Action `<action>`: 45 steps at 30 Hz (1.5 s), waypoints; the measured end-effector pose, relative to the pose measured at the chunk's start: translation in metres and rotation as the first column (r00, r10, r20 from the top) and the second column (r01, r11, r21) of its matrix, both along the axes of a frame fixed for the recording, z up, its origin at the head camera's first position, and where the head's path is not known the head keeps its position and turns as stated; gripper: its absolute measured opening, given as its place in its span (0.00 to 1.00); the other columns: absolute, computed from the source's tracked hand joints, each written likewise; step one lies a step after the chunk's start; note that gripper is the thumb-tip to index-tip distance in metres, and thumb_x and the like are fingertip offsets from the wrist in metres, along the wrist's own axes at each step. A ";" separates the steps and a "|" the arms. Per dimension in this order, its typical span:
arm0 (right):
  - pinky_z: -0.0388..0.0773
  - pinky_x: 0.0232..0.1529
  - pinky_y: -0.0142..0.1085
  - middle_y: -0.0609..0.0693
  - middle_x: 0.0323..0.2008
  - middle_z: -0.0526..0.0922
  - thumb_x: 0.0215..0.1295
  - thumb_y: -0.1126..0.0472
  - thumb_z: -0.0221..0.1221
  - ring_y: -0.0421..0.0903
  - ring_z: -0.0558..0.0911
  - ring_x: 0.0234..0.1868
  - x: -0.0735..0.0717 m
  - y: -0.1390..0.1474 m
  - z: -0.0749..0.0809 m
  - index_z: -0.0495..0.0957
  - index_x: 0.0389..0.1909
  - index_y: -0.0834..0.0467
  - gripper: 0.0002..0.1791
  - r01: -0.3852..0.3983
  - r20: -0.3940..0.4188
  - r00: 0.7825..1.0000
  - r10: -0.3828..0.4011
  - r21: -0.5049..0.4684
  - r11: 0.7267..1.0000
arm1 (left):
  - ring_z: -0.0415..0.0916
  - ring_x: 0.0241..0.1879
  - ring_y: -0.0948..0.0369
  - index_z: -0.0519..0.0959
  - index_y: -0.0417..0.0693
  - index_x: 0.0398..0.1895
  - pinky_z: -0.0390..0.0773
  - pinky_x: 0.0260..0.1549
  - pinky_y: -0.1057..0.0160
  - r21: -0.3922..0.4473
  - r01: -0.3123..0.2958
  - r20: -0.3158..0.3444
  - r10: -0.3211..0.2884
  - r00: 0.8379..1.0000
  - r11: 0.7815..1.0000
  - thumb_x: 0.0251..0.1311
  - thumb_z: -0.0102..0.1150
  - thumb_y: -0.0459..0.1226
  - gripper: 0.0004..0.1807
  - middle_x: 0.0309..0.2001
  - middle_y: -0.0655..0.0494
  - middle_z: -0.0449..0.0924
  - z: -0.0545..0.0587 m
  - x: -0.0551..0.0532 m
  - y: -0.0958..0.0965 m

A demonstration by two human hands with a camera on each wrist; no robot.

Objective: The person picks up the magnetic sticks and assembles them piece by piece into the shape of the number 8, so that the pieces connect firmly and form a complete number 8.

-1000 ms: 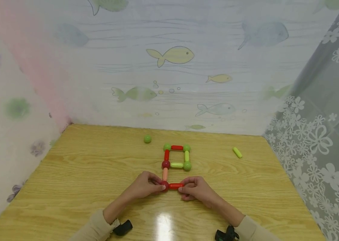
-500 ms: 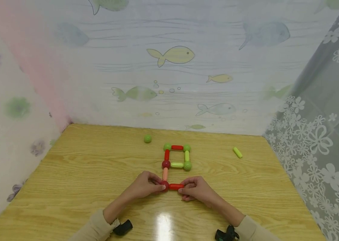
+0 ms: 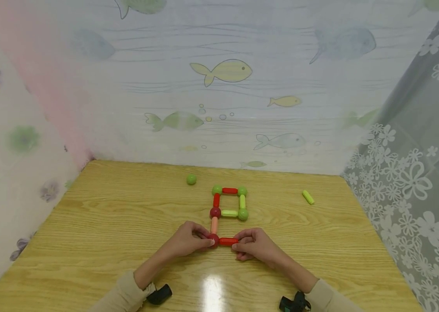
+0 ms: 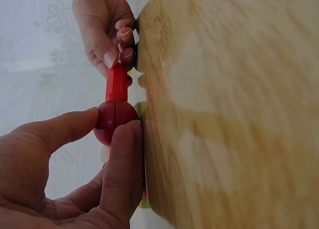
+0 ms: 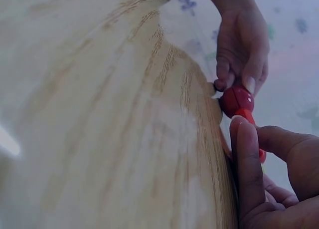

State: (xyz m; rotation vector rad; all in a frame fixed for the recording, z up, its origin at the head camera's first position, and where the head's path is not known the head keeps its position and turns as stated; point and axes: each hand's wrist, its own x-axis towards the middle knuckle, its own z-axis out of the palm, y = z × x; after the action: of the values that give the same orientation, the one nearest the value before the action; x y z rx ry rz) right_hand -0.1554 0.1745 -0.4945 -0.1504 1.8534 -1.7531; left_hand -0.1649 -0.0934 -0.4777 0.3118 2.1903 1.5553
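In the head view my left hand [image 3: 188, 239] pinches a dark red ball [image 4: 115, 122] between thumb and fingers. From that ball a red rod [image 3: 228, 241] points right, and my right hand [image 3: 256, 247] pinches its far end. The rod's near end meets the ball. A salmon-coloured rod [image 3: 214, 225] runs from the held ball up to another dark red ball [image 3: 215, 212]. That second ball is one corner of a square on the table, made of red and yellow-green rods with green balls [image 3: 243, 214] at the other corners.
A loose green ball [image 3: 191, 179] lies at the back of the wooden table [image 3: 106, 225], left of the square. Off to the right lies a loose yellow-green rod [image 3: 308, 197]. Fish-printed curtains [image 3: 219, 130] hang behind the table's back edge.
Almost nothing differs. Both hands keep their hold on the dark red ball and the red rod, with no more than a very slight shift of the picture.
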 end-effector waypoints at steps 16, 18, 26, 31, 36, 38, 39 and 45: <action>0.85 0.34 0.32 0.52 0.32 0.87 0.69 0.65 0.64 0.41 0.86 0.29 0.000 0.004 -0.002 0.76 0.55 0.72 0.19 -0.019 0.001 1.000 0.019 0.001 1.000 | 0.83 0.34 0.60 0.83 0.34 0.43 0.85 0.35 0.60 0.010 -0.001 0.009 0.001 1.000 1.000 0.61 0.71 0.39 0.15 0.37 0.49 0.85 -0.001 0.000 0.001; 0.85 0.34 0.32 0.52 0.32 0.87 0.69 0.65 0.64 0.41 0.87 0.30 0.000 0.005 -0.002 0.76 0.55 0.72 0.19 -0.019 -0.003 1.000 0.019 0.005 1.000 | 0.83 0.34 0.60 0.83 0.33 0.43 0.84 0.35 0.61 0.010 -0.003 0.012 0.003 1.000 1.000 0.61 0.71 0.38 0.15 0.37 0.49 0.85 -0.001 0.000 0.001; 0.85 0.35 0.33 0.53 0.33 0.87 0.70 0.64 0.64 0.42 0.88 0.31 0.000 0.005 -0.001 0.76 0.55 0.71 0.19 -0.022 -0.016 1.000 0.022 0.024 0.999 | 0.82 0.33 0.61 0.84 0.34 0.42 0.83 0.34 0.63 -0.018 -0.012 -0.003 0.012 1.000 1.000 0.60 0.72 0.39 0.15 0.36 0.50 0.85 0.001 0.000 0.002; 0.85 0.36 0.33 0.52 0.33 0.86 0.69 0.65 0.64 0.42 0.88 0.32 0.001 0.004 -0.001 0.76 0.55 0.71 0.18 -0.012 -0.012 1.000 0.012 0.013 1.000 | 0.82 0.34 0.61 0.84 0.35 0.43 0.83 0.34 0.61 -0.022 -0.009 -0.008 0.009 1.000 1.000 0.60 0.72 0.40 0.16 0.37 0.50 0.85 0.003 0.001 0.001; 0.86 0.39 0.34 0.53 0.33 0.85 0.68 0.67 0.64 0.45 0.89 0.33 0.002 0.003 -0.002 0.75 0.55 0.72 0.19 0.006 0.001 1.000 -0.006 -0.022 1.000 | 0.82 0.34 0.61 0.84 0.34 0.44 0.83 0.35 0.61 -0.011 -0.004 -0.003 0.004 1.000 1.000 0.60 0.72 0.40 0.17 0.37 0.50 0.85 0.003 0.001 0.000; 0.86 0.39 0.34 0.53 0.33 0.85 0.68 0.67 0.64 0.45 0.89 0.34 0.002 0.003 -0.002 0.75 0.55 0.72 0.19 0.010 0.002 1.000 -0.010 -0.031 0.999 | 0.82 0.34 0.61 0.84 0.34 0.44 0.83 0.35 0.62 -0.010 -0.002 -0.003 0.002 1.000 1.000 0.60 0.72 0.40 0.17 0.37 0.50 0.85 0.002 0.000 0.000; 0.86 0.39 0.34 0.53 0.33 0.85 0.68 0.67 0.64 0.45 0.89 0.34 0.002 0.003 -0.002 0.75 0.55 0.72 0.19 0.011 0.002 1.000 -0.011 -0.034 0.999 | 0.82 0.34 0.61 0.84 0.34 0.44 0.84 0.35 0.61 -0.007 0.000 -0.001 0.000 1.000 1.000 0.60 0.71 0.40 0.17 0.37 0.50 0.85 0.002 0.000 0.000; 0.85 0.39 0.34 0.53 0.33 0.85 0.69 0.67 0.63 0.45 0.89 0.34 0.003 0.003 -0.001 0.74 0.55 0.73 0.18 0.014 0.000 1.000 -0.014 -0.045 0.999 | 0.83 0.35 0.61 0.83 0.34 0.45 0.83 0.36 0.62 -0.011 0.004 -0.003 -0.004 1.000 1.000 0.61 0.71 0.40 0.18 0.38 0.50 0.84 0.001 0.000 -0.001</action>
State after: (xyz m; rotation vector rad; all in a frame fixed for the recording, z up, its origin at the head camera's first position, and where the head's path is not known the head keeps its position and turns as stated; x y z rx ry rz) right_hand -0.1523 0.1774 -0.4960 -0.1551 1.8198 -1.8056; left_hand -0.1647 -0.0943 -0.4762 0.3148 2.1984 1.5418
